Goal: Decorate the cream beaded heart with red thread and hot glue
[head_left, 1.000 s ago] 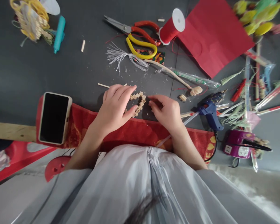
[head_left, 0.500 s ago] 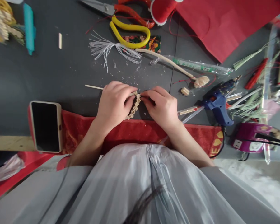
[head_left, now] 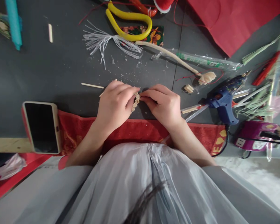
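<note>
Low over the grey table, a beige knobbly strip shows between my two hands, partly covered by fingers. My left hand is closed around it, back of the hand upward, with the thumb along its side. The thumb and forefinger of my right hand pinch at its right edge; whether something tiny is between those fingertips is hidden. A thin pale stick lies left of my left hand. Stick ends also show beside its knuckles.
A blue glue gun lies to the right, its cord near a purple box. Yellow-and-red-handled scissors, white string and a pale flower on a stem lie beyond. A phone rests left on red cloth.
The knobbly strip has turned, so less of its curved length shows below my left thumb. The right hand stays pinched at its edge. The whole view has shifted slightly.
</note>
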{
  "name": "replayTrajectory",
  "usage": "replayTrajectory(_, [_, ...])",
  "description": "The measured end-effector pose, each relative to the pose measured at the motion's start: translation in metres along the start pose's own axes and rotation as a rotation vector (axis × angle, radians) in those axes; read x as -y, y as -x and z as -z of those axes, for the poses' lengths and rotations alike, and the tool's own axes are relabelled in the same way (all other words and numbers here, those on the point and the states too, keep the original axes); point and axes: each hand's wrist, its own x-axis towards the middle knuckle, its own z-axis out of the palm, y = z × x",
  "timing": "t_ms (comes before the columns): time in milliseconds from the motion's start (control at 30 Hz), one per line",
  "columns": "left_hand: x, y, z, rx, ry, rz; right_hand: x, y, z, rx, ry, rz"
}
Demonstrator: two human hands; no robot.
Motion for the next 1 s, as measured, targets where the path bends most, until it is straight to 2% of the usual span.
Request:
replayTrajectory(600, [-0.0011,-0.0002,0.0015,0.052,-0.011,-0.027,0.0007,-0.0012,0.0003,0.017,-0.018,-0.009])
replayTrajectory(1000, [0.0031,0.0032,0.0086,0.072,0.093,0.126,-0.0002,0.0010,0.0035,0.069,-0.002,-0.053])
